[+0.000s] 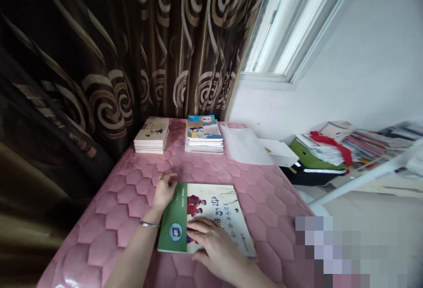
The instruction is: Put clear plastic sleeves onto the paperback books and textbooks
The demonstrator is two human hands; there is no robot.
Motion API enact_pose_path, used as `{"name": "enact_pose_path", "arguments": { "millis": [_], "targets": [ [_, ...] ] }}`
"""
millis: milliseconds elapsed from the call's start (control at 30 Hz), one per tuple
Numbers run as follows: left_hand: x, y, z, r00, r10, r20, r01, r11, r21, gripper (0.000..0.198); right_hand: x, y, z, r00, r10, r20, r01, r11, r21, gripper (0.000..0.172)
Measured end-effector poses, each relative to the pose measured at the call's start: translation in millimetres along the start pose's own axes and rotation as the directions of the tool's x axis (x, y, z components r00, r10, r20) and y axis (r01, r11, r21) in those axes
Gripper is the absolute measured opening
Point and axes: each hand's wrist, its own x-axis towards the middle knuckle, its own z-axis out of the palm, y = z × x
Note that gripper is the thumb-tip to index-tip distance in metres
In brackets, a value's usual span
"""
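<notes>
A thin book (231, 208) with a green and cream cover lies flat on the pink quilted surface, its writing turned sideways to me. My right hand (211, 239) rests palm down across the lower middle of the cover, fingers stretched out. At the book's upper left corner is my left hand (165, 189), beside the green spine edge. Its fingers are loosely bent and a little apart, with no grip on the book visible. A metal bracelet (150, 224) circles the left wrist.
Two stacks stand at the far edge: cream books (152, 136) left, and books topped by a blue one (204, 129). Right of them lie a translucent sheet (247, 145) and white box (280, 152). Patterned curtains (185, 46) hang behind; a green-and-black bin (310, 167) with papers stands right.
</notes>
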Motion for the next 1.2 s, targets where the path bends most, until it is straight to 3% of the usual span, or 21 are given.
{"name": "enact_pose_path", "arguments": {
  "millis": [200,433,633,767,867,933,1033,1100,1200],
  "targets": [
    [2,-10,1.3,1.0,0.003,-0.005,-0.004,0.992,-0.129,0.028,3,2,-6,1.0,-0.011,0.0,0.011,0.999,0.051,0.04],
    [4,-14,3.0,0.998,-0.048,-0.038,0.034,0.95,-0.31,0.027,3,-7,-8,1.0,-0.022,-0.021,0.023,1.0,0.021,0.021],
    [6,-8,-10.2,0.993,-0.113,0.039,0.119,0.895,-0.43,0.03,6,-16,-13,0.98,0.192,-0.045,-0.195,0.978,-0.078,0.028],
    [5,-4,-20.3,0.983,-0.156,0.099,0.184,0.851,-0.492,0.039,13,-17,-19,0.948,0.291,-0.126,-0.278,0.955,0.106,0.024],
    [3,0,-26.5,0.978,-0.167,0.122,0.205,0.843,-0.497,0.042,19,-13,-27,0.916,0.394,-0.077,-0.353,0.882,0.312,0.014],
    [2,6,-32.7,0.983,-0.135,0.124,0.179,0.857,-0.483,0.039,22,-8,-35,0.911,0.412,-0.015,-0.368,0.829,0.421,0.011],
    [-2,19,-48.0,0.98,-0.037,0.195,0.122,0.888,-0.443,0.035,28,-2,-51,0.914,0.406,0.017,-0.365,0.801,0.475,0.02],
    [-5,28,-60.9,0.954,0.047,0.297,0.094,0.891,-0.445,0.038,32,0,-62,0.91,0.415,-0.005,-0.366,0.807,0.463,0.024],
    [-10,38,-76.9,0.874,0.205,0.441,0.066,0.848,-0.526,0.051,39,-1,-75,0.894,0.446,-0.049,-0.385,0.818,0.427,0.026]
  ]
}}
